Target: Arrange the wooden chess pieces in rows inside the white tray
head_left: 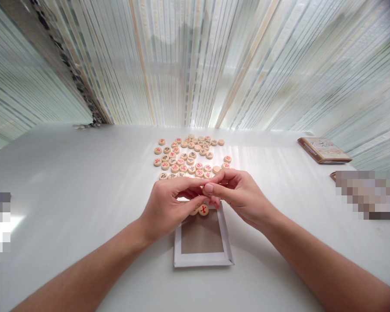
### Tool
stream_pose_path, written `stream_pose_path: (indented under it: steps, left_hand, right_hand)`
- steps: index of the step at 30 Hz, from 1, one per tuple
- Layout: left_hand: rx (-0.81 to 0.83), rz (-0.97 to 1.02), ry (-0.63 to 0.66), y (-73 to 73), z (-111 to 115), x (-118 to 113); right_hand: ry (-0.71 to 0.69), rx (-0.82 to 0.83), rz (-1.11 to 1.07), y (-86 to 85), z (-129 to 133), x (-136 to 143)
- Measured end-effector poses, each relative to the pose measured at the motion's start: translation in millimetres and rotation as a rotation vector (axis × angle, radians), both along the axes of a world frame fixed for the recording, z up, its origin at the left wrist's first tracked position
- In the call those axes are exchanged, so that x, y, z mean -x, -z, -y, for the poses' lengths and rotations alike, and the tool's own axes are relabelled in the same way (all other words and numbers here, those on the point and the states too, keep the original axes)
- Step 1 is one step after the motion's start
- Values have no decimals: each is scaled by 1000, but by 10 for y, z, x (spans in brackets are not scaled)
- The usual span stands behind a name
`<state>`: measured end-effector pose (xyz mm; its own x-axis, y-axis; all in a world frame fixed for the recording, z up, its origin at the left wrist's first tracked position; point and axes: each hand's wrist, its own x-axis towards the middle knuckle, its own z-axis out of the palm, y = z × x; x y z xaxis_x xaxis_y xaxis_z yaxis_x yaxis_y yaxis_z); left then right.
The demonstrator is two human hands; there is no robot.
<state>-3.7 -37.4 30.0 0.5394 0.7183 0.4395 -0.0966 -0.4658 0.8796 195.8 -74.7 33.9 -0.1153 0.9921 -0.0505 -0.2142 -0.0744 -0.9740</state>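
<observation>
White table (pixel 84 173) holds discs (pixel 183 168) — apparently Chinese-lettered.

A wide bit of the bench (pixel 84 186) on the left had room for a hand to pass. There was room too between the right hand (pixel 243 190) and the closed box (pixel 324 151). Straight ahead, the round pieces (pixel 181 161) blocked the way, then the curtain (pixel 182 65). Low down, the tray's (pixel 203 261) edges stuck up.

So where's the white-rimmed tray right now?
In the head view, the white-rimmed tray is low and slightly right of centre on the table, its far end partly hidden by the left hand and right hand, nearer the camera than the scattered discs.
</observation>
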Motion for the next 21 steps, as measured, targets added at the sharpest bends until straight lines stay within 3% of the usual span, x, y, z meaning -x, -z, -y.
stream_pose_path:
  steps: [4,13,21]
  left_hand:
    - [27,27,-37,37,-17,14]
    - [269,109,-67,-2,-13,-18]
    - [234,51,-59,2,-5,-10]
  right_hand:
    - [-16,-10,-23,14,-6,-19]
    - [-43,2,-41,-3,-10,-27]
    - [-24,43,-63,17,-15,-4]
